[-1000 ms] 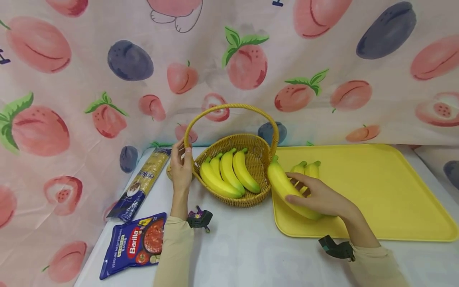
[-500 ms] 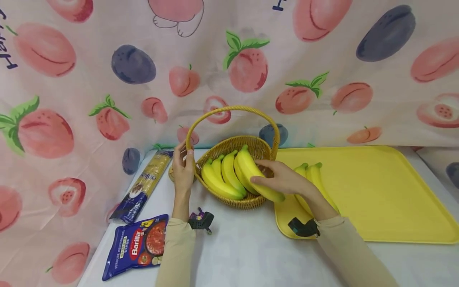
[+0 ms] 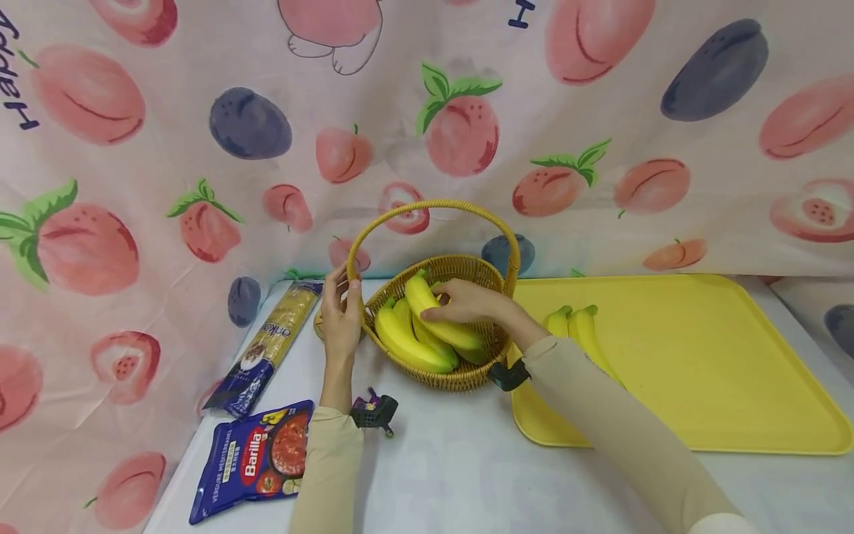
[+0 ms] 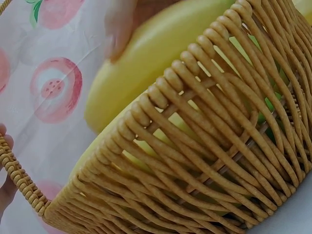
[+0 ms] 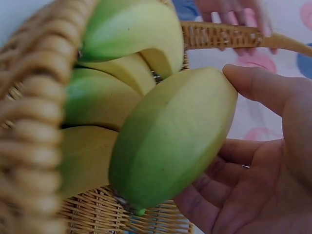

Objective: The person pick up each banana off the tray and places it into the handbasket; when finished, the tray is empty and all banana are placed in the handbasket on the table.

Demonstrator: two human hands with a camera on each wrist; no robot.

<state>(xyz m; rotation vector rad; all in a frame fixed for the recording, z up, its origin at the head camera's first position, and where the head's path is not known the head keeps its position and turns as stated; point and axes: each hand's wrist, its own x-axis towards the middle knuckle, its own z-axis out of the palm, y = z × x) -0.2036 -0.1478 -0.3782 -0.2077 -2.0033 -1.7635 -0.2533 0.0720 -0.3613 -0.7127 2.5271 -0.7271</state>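
Note:
A wicker basket with a tall arched handle stands in the middle of the head view. My left hand grips the left foot of that handle, thumb in front. Inside the basket, several yellow bananas with greenish ends lie side by side. My right hand reaches over the right rim and holds another banana between thumb and fingers. This banana lies slantwise over the others, its stem toward the back. In the left wrist view the basket's woven side hides much of the fruit.
To the right is a yellow tray bearing two bananas, partly behind the right sleeve. On the left lie a long pasta packet and a blue Barilla pouch. A fruit-print cloth hangs behind the white table.
My right hand has carried the banana leftward from beside the tray into the basket, over the other bananas. The left hand keeps its place on the handle.

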